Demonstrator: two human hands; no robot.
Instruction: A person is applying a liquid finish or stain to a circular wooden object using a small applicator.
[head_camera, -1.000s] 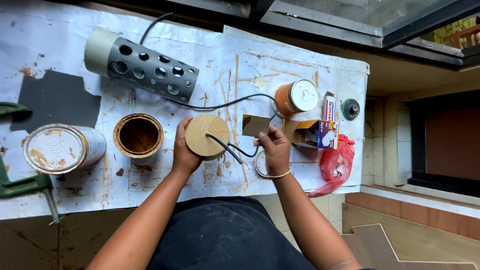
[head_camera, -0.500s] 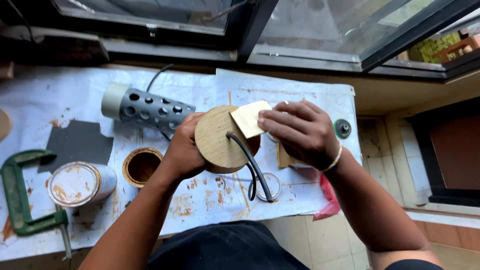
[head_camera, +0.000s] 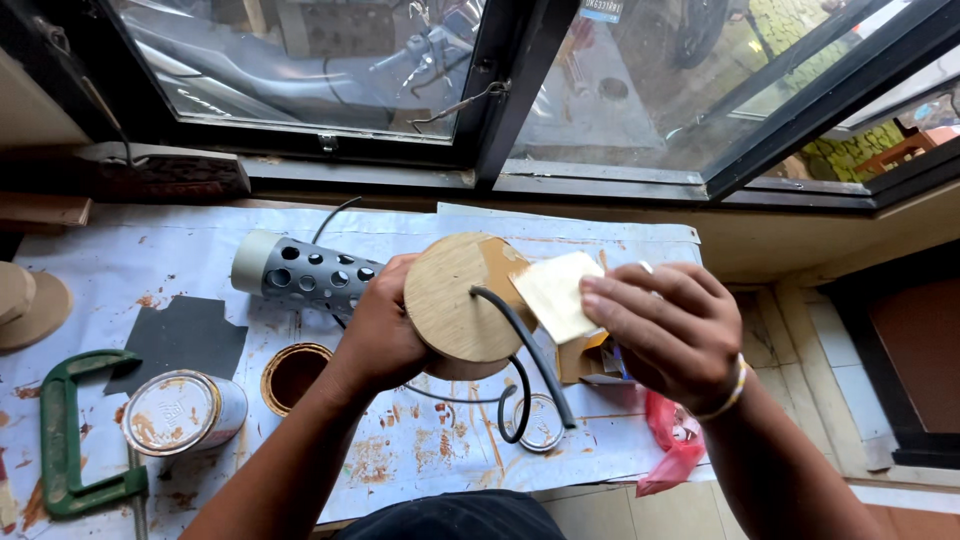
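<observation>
My left hand (head_camera: 375, 335) grips a round wooden disc (head_camera: 455, 300) by its edge and holds it tilted above the paper-covered table. A black cable (head_camera: 530, 355) comes out of the disc's centre hole and loops down. My right hand (head_camera: 665, 330) pinches a small pale square of sandpaper (head_camera: 553, 295) and presses it against the disc's right rim. Behind the disc lies a grey perforated tube (head_camera: 300, 275) that the cable runs to.
A green clamp (head_camera: 65, 430) lies at the left table edge. Beside it sit an open tin (head_camera: 292, 375) and a closed stained can (head_camera: 180, 412). A dark sandpaper sheet (head_camera: 180, 340), a red plastic bag (head_camera: 672, 440) and a small carton (head_camera: 590, 360) lie around. Window frame stands behind.
My hands have lifted the disc off the table and closer to me. The right hand picked up the sandpaper square and now holds it on the disc's rim.
</observation>
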